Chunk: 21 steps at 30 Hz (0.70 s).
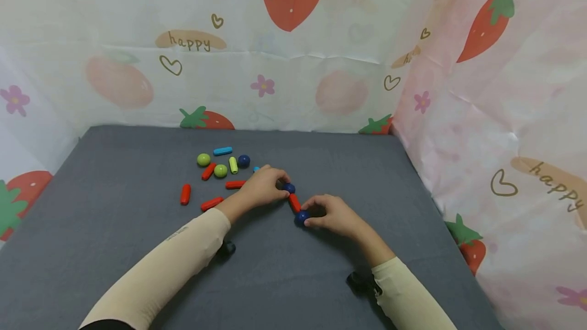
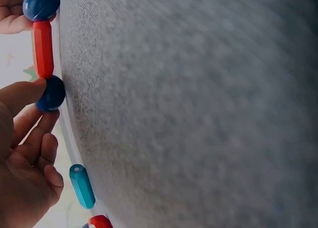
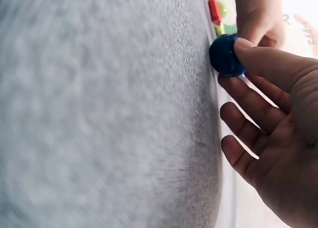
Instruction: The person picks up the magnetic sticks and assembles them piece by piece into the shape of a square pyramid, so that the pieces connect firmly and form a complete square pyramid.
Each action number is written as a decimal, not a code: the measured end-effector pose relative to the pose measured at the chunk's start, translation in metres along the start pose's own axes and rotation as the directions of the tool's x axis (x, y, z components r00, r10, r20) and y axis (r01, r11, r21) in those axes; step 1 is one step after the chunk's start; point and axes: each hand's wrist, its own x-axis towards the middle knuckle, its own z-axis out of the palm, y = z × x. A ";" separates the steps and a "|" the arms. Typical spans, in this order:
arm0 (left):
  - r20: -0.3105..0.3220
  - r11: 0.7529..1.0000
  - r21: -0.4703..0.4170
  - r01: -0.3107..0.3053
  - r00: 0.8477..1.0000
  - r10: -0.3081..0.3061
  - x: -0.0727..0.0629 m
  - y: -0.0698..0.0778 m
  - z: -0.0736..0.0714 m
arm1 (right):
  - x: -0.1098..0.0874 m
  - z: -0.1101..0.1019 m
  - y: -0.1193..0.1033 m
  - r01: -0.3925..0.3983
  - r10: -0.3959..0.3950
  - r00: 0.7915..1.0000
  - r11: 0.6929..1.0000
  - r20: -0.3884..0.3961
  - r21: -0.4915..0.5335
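Gray tabletop (image 1: 284, 279), strawberry-print backdrop (image 1: 293, 67), pink printed flowers (image 1: 263, 85)

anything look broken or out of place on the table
Nothing stands out. The left hand pinches one blue ball, the right hand another blue ball, with a red rod between them. Loose rods and loose balls lie scattered on the gray table, without visible damage.

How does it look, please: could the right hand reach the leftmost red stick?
Probably not directly: the right hand pinches a blue ball, and the left arm separates it from that stick.
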 end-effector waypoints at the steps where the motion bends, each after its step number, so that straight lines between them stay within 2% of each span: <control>1: 0.001 1.000 -0.006 0.001 1.000 -0.001 0.001 0.001 0.000 | 0.000 0.001 0.000 -0.005 0.005 1.000 1.000 0.000 0.000; 8: 0.026 0.998 -0.054 0.008 1.000 -0.006 0.003 0.006 -0.001 | 0.000 0.004 -0.004 0.000 0.000 1.000 1.000 0.004 -0.006; 14: 0.032 0.998 -0.065 0.000 0.999 0.002 0.003 0.006 -0.001 | 0.003 0.000 -0.005 -0.006 0.005 1.000 1.000 0.019 0.030; 21: 0.019 0.997 -0.080 -0.004 1.000 0.005 0.004 0.002 0.002 | 0.022 -0.014 -0.001 -0.018 0.020 0.998 0.999 -0.062 0.031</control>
